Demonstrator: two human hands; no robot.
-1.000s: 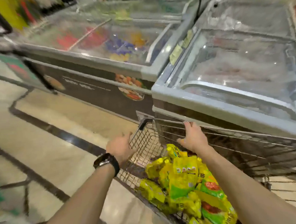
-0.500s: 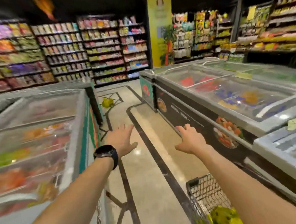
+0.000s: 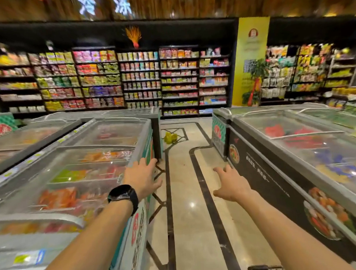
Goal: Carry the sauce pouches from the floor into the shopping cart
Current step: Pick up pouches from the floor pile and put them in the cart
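**Operator:** What's left to fetch?

**Spotter:** One yellow-green heap of pouches point(image 3: 170, 137) on the floor point(image 3: 183, 217), far ahead of you, just past the end of the left freezer point(image 3: 71, 171). It's too small from here to count.

**Operator:** And the cart?

**Spotter:** A second ago you were looking straight down into it, with a pile of pouches inside and your hands at its rim. Now only a corner of the cart point(image 3: 264, 269) shows at the bottom edge. You've turned away from it and face squarely down the lane between the freezers.

**Operator:** My hands?

**Spotter:** Both empty. Your left hand point(image 3: 143, 178), the one with the watch point(image 3: 123, 194), is stretched out ahead with fingers spread, near the left freezer's corner. Your right hand point(image 3: 231, 183) is out too, fingers loose and apart, beside the dark side of the right freezer point(image 3: 297, 139). Neither seems to touch anything.

**Operator:** So where does that leave me?

**Spotter:** That load looks delivered, and I'd judge you're heading back for the last heap in sight. You'll need to walk the lane, stoop, gather the pouches and return. The cart sits behind you, so the carry back is a long one.
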